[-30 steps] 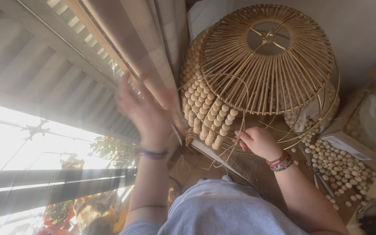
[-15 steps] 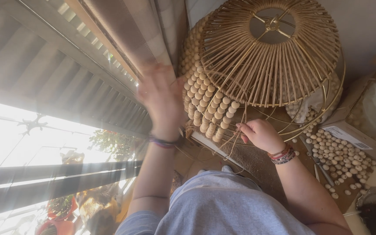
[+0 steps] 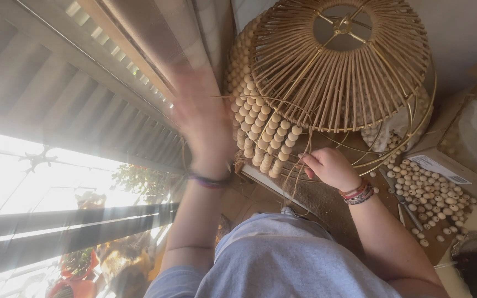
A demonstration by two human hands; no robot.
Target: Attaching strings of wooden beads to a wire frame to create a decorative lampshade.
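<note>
One cardboard box (image 3: 459, 160) sits at the right edge of the desk (image 3: 327, 204), brown, with a white rectangular label on its near flap and a clear plastic bag inside. Loose wooden beads (image 3: 426, 190) lie scattered just beside it. The lampshade (image 3: 340, 72) stands near the middle top, a woven cane dome over a gold wire frame; its narrow end with the round fitting faces the camera, so its long axis runs roughly toward the viewer and slightly up. Rows of strung beads (image 3: 260, 127) cover its left flank. The right hand (image 3: 329, 165) is closed, pinching thin strands at the frame's lower rim. The left hand (image 3: 202, 124) is raised and blurred left of the shade, near a taut strand; whether it is open or gripping cannot be told.
</note>
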